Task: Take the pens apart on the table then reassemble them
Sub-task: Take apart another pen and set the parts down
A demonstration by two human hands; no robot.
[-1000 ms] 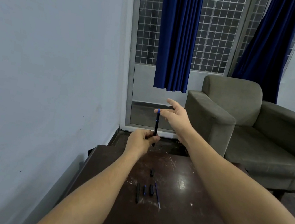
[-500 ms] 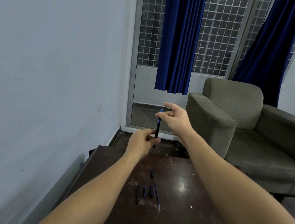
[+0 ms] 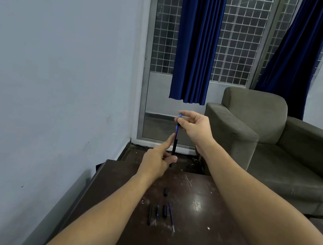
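I hold a pen upright above the far edge of the dark wooden table (image 3: 212, 243). My left hand (image 3: 156, 160) grips the black barrel (image 3: 174, 147) near its lower end, index finger stretched up along it. My right hand (image 3: 194, 127) pinches the blue refill (image 3: 177, 130) that sticks out of the barrel's top. On the table lie loose parts: a black barrel (image 3: 149, 214), a small blue piece (image 3: 157, 211), a short black piece (image 3: 165, 211), a thin blue refill (image 3: 171, 217) and another short black piece (image 3: 165, 191) farther back.
A grey wall runs along the left of the table. An olive armchair (image 3: 268, 141) stands behind the table on the right. Blue curtains (image 3: 197, 44) hang over a grilled window at the back.
My right hand went from spread open beside the pen's top to pinching the blue refill and drawing it upward. My left index finger has straightened along the barrel.
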